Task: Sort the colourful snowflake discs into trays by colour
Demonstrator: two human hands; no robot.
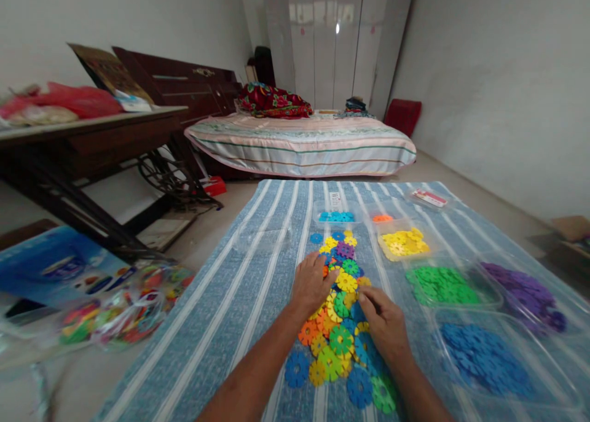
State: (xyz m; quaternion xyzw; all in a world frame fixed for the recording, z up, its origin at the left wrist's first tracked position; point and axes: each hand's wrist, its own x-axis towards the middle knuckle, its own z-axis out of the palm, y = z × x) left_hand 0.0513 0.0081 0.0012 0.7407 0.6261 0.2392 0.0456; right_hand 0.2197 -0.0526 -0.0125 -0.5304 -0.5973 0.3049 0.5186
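A long heap of notched plastic snowflake discs in mixed colours lies on the striped cloth. My left hand rests on the heap's left side, fingers apart and touching discs near a yellow disc. At the right side of the heap is my right hand, its thumb and fingers drawn together; what is between them, if anything, is hidden. Sorted discs fill clear boxes: yellow discs, green discs, blue discs, purple discs, light blue discs and a few orange discs.
Blue-and-white striped cloth covers the table. A clear container stands at the left, and a lidded box with a red label is at the far right. Bagged colourful pieces lie low on the left. Beyond is a bed.
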